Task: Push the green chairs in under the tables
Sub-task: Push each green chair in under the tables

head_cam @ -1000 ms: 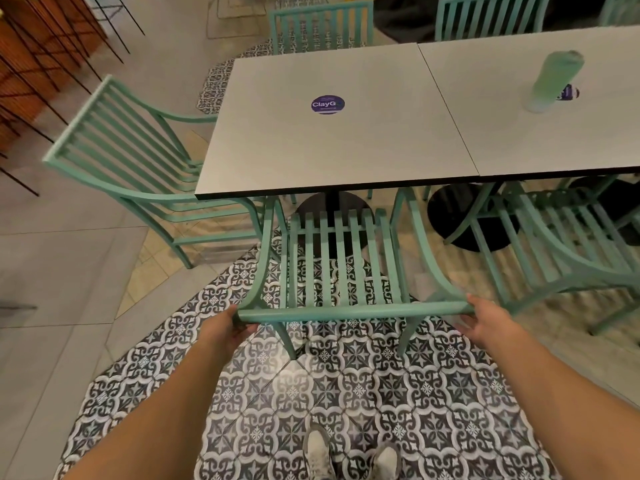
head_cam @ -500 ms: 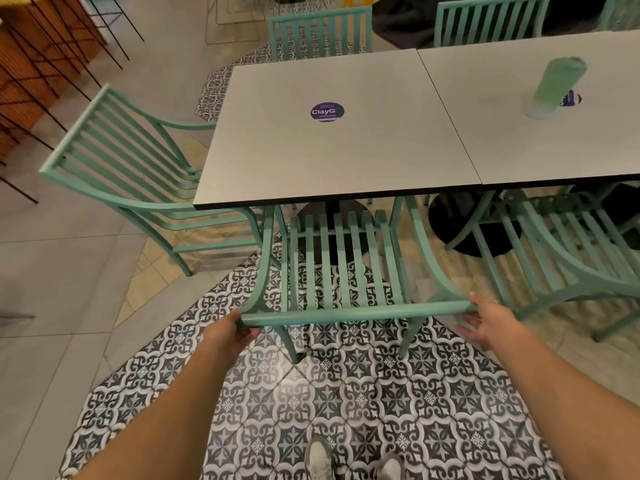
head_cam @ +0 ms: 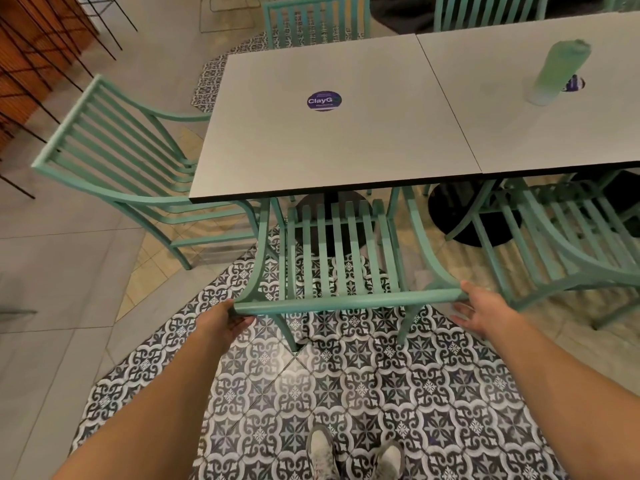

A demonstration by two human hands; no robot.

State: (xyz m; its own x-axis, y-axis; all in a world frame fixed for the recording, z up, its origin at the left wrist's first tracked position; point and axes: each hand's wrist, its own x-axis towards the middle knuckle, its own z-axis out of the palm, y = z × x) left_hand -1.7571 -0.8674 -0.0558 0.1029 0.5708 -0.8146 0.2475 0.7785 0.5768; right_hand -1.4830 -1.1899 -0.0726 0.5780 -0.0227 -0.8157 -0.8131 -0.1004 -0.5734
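While your left hand curls its fingers around the left end of the top rail of the mint-green slatted metal chair in front of you, your right hand lies at the rail's right end with fingers spread loose, touching rather than gripping. Half a second ago that right hand sat a little closer around the rail end; now the fingers have opened out. The chair itself has slid slightly further forward since a second ago: the front of its seat is tucked under the near edge of the left grey square tabletop, while its back half is out over the black-and-white patterned floor tiles.

Counting outward, you have five green chairs in view: the one you hold, a second at the left end of the table, angled and only partly under it, a third to your right with its seat partly under the second tabletop, and two backs on the far side. Two tabletops butt together. Each carries one round purple sticker; one pale green bottle stands on the right one, hiding part of its sticker. Two black round table bases show beneath. Your two light shoes are at the bottom edge.
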